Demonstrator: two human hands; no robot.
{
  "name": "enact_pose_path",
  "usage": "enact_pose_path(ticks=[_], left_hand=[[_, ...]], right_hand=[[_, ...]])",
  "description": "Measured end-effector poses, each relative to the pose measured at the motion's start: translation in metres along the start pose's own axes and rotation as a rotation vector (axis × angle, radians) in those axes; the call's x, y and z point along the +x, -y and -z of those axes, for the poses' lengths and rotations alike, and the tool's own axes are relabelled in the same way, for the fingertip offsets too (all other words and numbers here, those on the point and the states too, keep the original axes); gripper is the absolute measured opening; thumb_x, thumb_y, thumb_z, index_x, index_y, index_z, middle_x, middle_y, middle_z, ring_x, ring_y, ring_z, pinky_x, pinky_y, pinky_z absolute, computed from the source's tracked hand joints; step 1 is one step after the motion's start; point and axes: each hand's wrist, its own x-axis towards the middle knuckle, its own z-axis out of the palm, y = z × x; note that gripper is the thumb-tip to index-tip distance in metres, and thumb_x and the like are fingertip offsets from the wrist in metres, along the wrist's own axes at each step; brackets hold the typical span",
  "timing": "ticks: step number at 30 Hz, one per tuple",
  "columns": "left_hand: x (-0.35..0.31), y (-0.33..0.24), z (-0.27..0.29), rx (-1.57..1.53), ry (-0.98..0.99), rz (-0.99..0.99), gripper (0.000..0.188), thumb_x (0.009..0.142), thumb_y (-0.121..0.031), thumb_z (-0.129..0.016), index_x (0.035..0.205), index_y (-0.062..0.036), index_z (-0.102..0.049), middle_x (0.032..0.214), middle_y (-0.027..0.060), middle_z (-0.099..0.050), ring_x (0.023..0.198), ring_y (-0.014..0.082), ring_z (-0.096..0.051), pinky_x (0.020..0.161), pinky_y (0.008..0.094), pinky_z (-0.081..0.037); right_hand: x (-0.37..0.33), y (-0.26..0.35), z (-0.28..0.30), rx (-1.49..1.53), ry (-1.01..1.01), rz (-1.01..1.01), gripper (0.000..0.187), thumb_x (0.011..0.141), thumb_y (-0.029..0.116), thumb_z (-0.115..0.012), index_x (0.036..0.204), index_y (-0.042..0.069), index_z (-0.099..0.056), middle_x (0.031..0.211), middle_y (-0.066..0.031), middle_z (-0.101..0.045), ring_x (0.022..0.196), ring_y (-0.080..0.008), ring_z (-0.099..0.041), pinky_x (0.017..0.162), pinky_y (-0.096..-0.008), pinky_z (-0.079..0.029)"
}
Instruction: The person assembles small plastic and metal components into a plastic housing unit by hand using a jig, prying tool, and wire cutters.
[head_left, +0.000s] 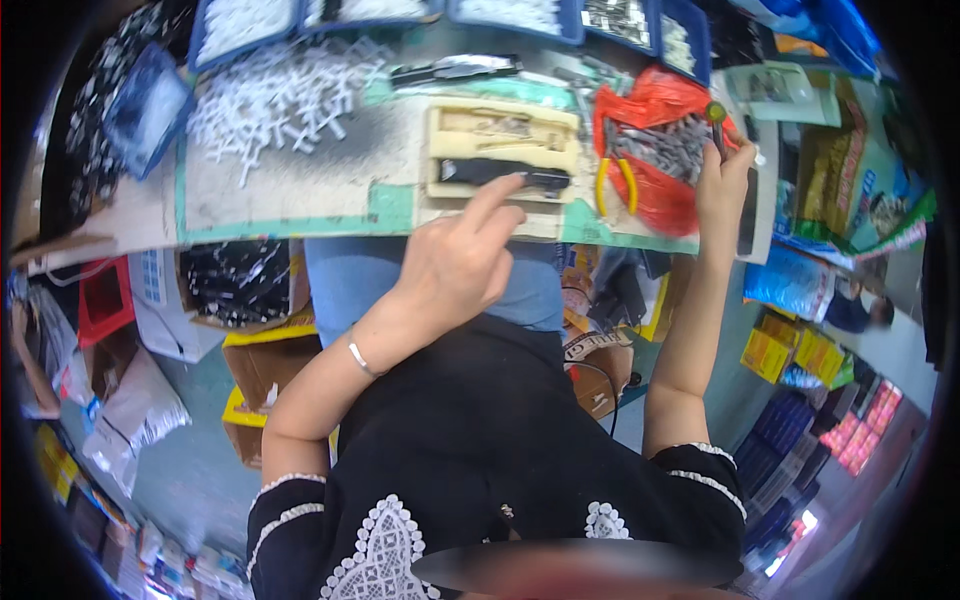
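My left fingers (490, 202) touch a strip (470, 173), grip unclear; right fingers (737, 158) hold a tool (716, 114); lettered carton (603, 357) below worktop's (300, 205) front edge.

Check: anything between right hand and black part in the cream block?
Yes: the yellow-handled pliers and the red bag of grey parts lie between the right hand and the black part in the cream block. Whether the hand is high enough to clear them is unclear.
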Motion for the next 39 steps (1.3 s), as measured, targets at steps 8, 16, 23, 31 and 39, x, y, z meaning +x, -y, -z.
enact_pose_path(ticks=[8, 16, 23, 31, 39], left_hand=[[0.038, 0.013, 0.010, 0.376, 0.144, -0.108, 0.035, 0.072, -0.012, -0.068, 0.104, -0.0031, -0.058, 0.127, 0.0089, -0.049, 0.111, 0.0278, -0.048, 0.086, 0.0370, -0.040], [0.043, 0.006, 0.014, -0.671, 0.067, 0.372, 0.037, 0.084, -0.008, -0.064, 0.117, 0.0001, -0.049, 0.112, 0.0087, -0.056, 0.096, 0.0191, -0.056, 0.085, 0.0305, -0.043], [0.042, 0.007, 0.031, -1.212, 0.021, 0.668, 0.034, 0.094, -0.022, -0.054, 0.122, -0.0015, -0.052, 0.083, -0.0001, -0.058, 0.071, 0.0083, -0.058, 0.068, 0.0227, -0.048], [0.028, -0.004, 0.023, -1.022, 0.029, 0.520, 0.031, 0.095, -0.021, -0.052, 0.116, 0.0006, -0.058, 0.094, 0.0053, -0.063, 0.076, 0.0091, -0.057, 0.067, 0.0221, -0.047], [0.032, -0.014, 0.020, -0.122, -0.237, -0.003, 0.021, 0.077, -0.005, -0.068, 0.096, 0.0013, -0.063, 0.086, 0.0135, -0.064, 0.072, 0.0277, -0.063, 0.064, 0.0295, -0.049]], right_hand=[[-0.002, -0.045, 0.016, -0.139, 0.040, 0.154, 0.015, 0.083, 0.009, -0.058, 0.094, 0.000, -0.062, 0.094, -0.0190, -0.061, 0.087, -0.0324, -0.060, 0.076, -0.0377, -0.047], [-0.049, 0.050, -0.018, -0.356, 0.328, 0.275, 0.020, 0.074, 0.017, -0.062, 0.072, -0.003, -0.061, 0.082, -0.0176, -0.060, 0.078, -0.0328, -0.058, 0.073, -0.0429, -0.047], [-0.053, 0.036, 0.004, 0.364, 0.545, 0.052, 0.027, 0.076, 0.020, -0.056, 0.075, -0.007, -0.061, 0.087, -0.0149, -0.061, 0.075, -0.0218, -0.060, 0.070, -0.0331, -0.047], [-0.081, 0.075, 0.016, 1.142, 1.092, -0.195, 0.023, 0.079, 0.017, -0.065, 0.073, -0.001, -0.053, 0.094, -0.0100, -0.051, 0.080, -0.0194, -0.054, 0.071, -0.0259, -0.043], [-0.098, 0.104, 0.017, 0.731, 0.850, 0.248, 0.030, 0.082, 0.019, -0.063, 0.068, -0.002, -0.047, 0.102, -0.0155, -0.049, 0.092, -0.0276, -0.049, 0.084, -0.0343, -0.038]])
